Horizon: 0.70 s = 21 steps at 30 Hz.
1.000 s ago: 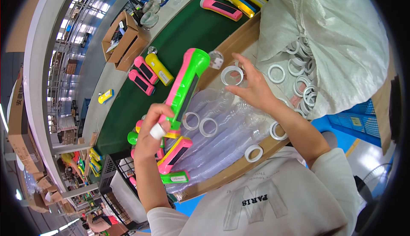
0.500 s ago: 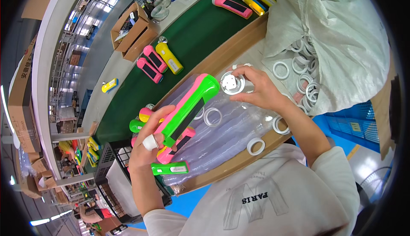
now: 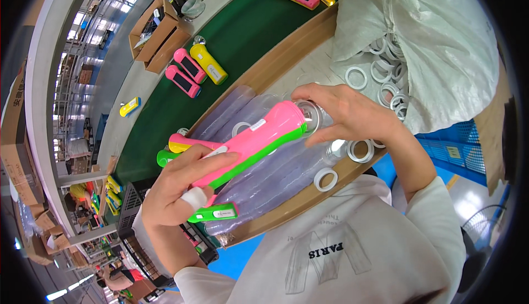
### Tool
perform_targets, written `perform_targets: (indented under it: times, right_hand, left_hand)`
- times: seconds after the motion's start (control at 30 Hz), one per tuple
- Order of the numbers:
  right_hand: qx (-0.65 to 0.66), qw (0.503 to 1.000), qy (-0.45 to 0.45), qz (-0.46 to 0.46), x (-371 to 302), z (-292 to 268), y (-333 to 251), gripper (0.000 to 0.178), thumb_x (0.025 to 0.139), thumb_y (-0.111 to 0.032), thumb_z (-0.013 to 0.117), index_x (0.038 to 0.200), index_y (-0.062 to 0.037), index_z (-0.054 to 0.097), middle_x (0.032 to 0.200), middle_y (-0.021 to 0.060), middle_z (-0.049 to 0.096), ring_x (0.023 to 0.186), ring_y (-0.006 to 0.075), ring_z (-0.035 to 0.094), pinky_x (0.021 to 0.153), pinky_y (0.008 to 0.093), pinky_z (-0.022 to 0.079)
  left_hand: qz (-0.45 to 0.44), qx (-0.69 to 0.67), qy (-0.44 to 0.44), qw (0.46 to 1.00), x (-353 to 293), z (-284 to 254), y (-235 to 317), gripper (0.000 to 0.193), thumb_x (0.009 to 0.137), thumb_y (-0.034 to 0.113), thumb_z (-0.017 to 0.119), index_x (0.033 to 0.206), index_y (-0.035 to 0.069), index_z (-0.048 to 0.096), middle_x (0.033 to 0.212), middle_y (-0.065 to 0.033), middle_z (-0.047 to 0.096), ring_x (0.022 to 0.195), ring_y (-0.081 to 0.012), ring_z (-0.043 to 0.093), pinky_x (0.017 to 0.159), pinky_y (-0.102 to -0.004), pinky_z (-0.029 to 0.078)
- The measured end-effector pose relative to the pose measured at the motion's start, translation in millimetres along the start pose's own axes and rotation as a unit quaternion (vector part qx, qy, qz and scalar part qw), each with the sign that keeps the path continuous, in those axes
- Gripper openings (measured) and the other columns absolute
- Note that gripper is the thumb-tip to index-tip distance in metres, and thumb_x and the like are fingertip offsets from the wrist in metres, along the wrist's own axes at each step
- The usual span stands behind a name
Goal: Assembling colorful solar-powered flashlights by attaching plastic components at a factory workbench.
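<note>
My left hand (image 3: pixel 179 185), with white tape on one finger, is wrapped round a pink and green flashlight (image 3: pixel 256 139). The flashlight tilts up to the right over a shallow cardboard tray (image 3: pixel 264 215). At its head, my right hand (image 3: pixel 352 111) grips a clear round lens piece (image 3: pixel 314 118) between thumb and fingers. The piece meets the flashlight's open end; whether it is seated I cannot tell. Beneath lie stacked clear plastic sleeves (image 3: pixel 278 180) and a loose white ring (image 3: pixel 326 179). A green flashlight (image 3: pixel 216 212) lies beside my left wrist.
A white woven sack (image 3: pixel 441 61) at the right spills several white rings (image 3: pixel 356 77). Pink flashlights (image 3: pixel 183 81) and a yellow flashlight (image 3: pixel 208 64) lie on the green belt (image 3: pixel 237 34). Beyond it stands a small open carton (image 3: pixel 160 37); a blue crate (image 3: pixel 452 150) is at right.
The flashlight has rolled in my left hand, showing its pink side instead of the dark panel. My right hand has brought the round piece against its head.
</note>
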State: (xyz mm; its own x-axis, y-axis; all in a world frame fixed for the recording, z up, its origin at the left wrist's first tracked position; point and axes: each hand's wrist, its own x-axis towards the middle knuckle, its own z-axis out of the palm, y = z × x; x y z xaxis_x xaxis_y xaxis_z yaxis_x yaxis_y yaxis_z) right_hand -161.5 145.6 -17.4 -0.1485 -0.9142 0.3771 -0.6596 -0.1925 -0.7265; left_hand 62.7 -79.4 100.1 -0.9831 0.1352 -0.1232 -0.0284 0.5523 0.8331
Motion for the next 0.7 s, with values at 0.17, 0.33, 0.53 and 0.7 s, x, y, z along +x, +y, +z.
perform_targets:
  times: [0.17,0.33,0.53,0.7]
  right_hand:
    - [0.065,0.998,0.001,-0.008,-5.7,6.2,6.1,0.072,0.070,-0.022,0.081,0.128,-0.0016,0.045,0.113,0.0172,0.059,0.100,0.0341,0.061,0.084,0.0394,0.049]
    - [0.345,0.933,0.082,0.059,-21.5,38.6,5.1,0.069,0.078,-0.034,0.075,0.132,-0.0048,0.044,0.125,0.0168,0.049,0.121,0.0315,0.046,0.099,0.0375,0.038]
    - [0.056,0.940,0.082,-0.326,-16.8,14.3,-54.9,0.058,0.087,-0.052,0.057,0.118,-0.0032,0.057,0.115,0.0198,0.058,0.107,0.0324,0.059,0.087,0.0479,0.050]
    - [0.235,0.946,0.170,0.142,-27.9,42.4,-10.5,0.045,0.098,-0.041,0.044,0.114,-0.0016,0.058,0.106,0.0131,0.062,0.094,0.0261,0.061,0.085,0.0372,0.049]
  left_hand:
    - [-0.018,0.035,0.006,0.999,14.9,25.2,4.9,0.050,0.070,0.014,0.070,0.119,0.008,0.064,0.088,-0.0127,0.058,0.075,-0.0253,0.055,0.068,-0.0340,0.044]
    - [-0.095,-0.081,0.038,0.991,13.2,73.4,-28.4,0.075,0.069,0.009,0.070,0.139,0.003,0.043,0.120,-0.0147,0.059,0.108,-0.0262,0.057,0.093,-0.0328,0.043]
    - [-0.020,-0.313,-0.061,0.948,-3.4,86.4,-26.9,0.061,0.073,0.012,0.075,0.127,-0.005,0.055,0.111,-0.0167,0.066,0.098,-0.0247,0.066,0.088,-0.0329,0.047]
    - [0.016,0.115,0.116,0.986,37.1,91.5,-17.3,0.061,0.071,0.010,0.074,0.129,0.006,0.056,0.099,-0.0153,0.065,0.082,-0.0272,0.066,0.066,-0.0330,0.053]
